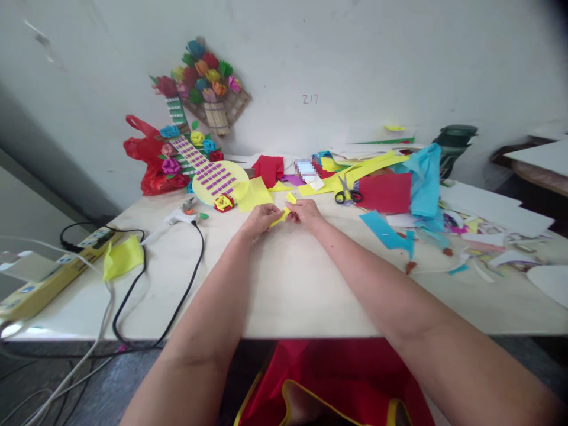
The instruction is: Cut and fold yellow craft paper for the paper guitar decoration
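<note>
Between both hands, over the middle of the white table (306,290), is a small strip of yellow paper (281,218). My left hand (261,219) pinches its lower left end. The fingers of my right hand (304,212) are closed on the other end, a little higher. Just behind my left hand lies a yellow paper square (252,194). Open-bladed scissors (348,194) with black handles rest behind and right of my right hand, beside red paper (385,193).
A guitar-shaped craft (222,181) with paper roses leans at the back left. A white glue gun (181,215), black cable and yellow power strip (53,277) occupy the left side. Blue paper (386,229) and scraps lie right. A dark green object (454,148) stands behind.
</note>
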A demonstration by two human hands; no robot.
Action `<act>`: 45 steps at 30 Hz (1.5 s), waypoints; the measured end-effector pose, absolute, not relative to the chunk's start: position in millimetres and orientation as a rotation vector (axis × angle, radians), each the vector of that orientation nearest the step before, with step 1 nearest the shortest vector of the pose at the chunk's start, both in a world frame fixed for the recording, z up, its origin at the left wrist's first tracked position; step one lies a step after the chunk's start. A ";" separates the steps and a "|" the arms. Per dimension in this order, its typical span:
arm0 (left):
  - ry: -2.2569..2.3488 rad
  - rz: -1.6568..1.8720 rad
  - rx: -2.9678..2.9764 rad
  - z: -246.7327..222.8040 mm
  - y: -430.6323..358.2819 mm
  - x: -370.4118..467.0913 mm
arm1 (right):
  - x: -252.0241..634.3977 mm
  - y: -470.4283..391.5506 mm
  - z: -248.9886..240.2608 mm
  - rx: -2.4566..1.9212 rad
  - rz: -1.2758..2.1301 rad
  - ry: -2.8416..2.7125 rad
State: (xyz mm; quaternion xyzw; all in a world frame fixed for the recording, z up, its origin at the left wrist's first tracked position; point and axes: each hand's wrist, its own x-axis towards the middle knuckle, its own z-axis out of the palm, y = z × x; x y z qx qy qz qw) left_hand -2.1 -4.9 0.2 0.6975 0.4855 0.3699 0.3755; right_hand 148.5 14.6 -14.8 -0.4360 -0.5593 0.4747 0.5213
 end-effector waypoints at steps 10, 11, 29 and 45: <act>1.237 1.016 1.665 -1.4 -4.6 4.3 | 150.1 14.5 -14.4 -1.039 1.141 -1.363; 1.221 1.031 1.653 -1.5 -5.0 4.5 | 150.4 13.7 -13.5 -1.009 1.208 -1.345; 1.186 0.966 1.547 0.1 -9.3 3.3 | 151.1 16.9 -16.7 -1.107 1.122 -1.365; 1.087 0.948 1.500 -1.7 -5.0 3.6 | 148.7 14.1 -15.5 -1.146 0.968 -1.330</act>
